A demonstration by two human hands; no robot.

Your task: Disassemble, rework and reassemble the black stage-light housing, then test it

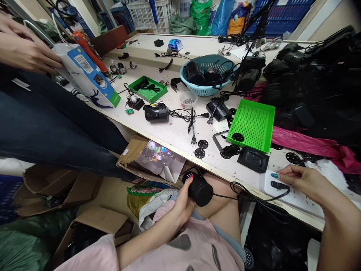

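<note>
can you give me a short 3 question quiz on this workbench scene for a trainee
1. True or false: the left hand holds a black cylindrical device below the table edge.
2. What is the right hand touching?
A. the teal basket
B. a black plug on a white power strip
C. the green tray
3. Fill in: the large green tray holds one black ____.

Key
1. True; a cable runs from the device toward the strip.
2. B; the fingers sit at the black plug on the white power strip.
3. Disc.
</note>
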